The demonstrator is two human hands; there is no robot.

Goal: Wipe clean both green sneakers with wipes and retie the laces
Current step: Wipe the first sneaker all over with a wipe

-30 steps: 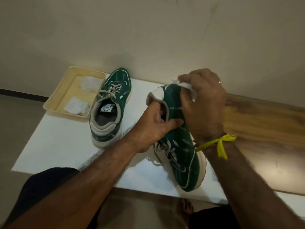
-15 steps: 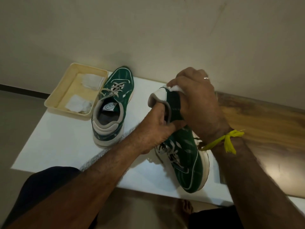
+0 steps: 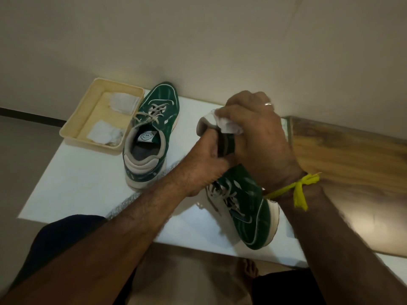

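Sliding from the flank of the shoe up to its heel over the past second, the right hand (image 3: 257, 137) now presses a crumpled white wipe (image 3: 229, 126) against the grey-and-white heel collar of a glossy green lace-up sneaker (image 3: 248, 208). Its fingers are curled over the wipe and a silver-coloured ring (image 3: 268, 104) shows on one of them; a knotted yellow thread band (image 3: 295, 190) circles the wrist. The left hand (image 3: 204, 166) grips the same sneaker at the collar, thumb hooked on the rim of the opening and the other fingers wrapped under the shoe. That sneaker is tipped with its heel raised toward the wall and its toe pointing down at the near edge of the white bench (image 3: 72, 183); its beige laces (image 3: 224, 194) show just below the left hand, and whether they are tied cannot be told.

A second green sneaker with beige laces (image 3: 152, 137) stands upright on the bench to the left, toe toward the wall, its laces loose across the tongue. Touching its left side is a shallow cream-coloured rectangular plastic tray (image 3: 72, 126) holding two more white wipes, one in the far corner (image 3: 123, 102) and one in the near corner (image 3: 103, 134). A wooden board with a brown grain (image 3: 352, 150) lies to the right of the hands. Dark shorts (image 3: 57, 236) and a bare foot (image 3: 247, 269) on the floor show below the bench edge.
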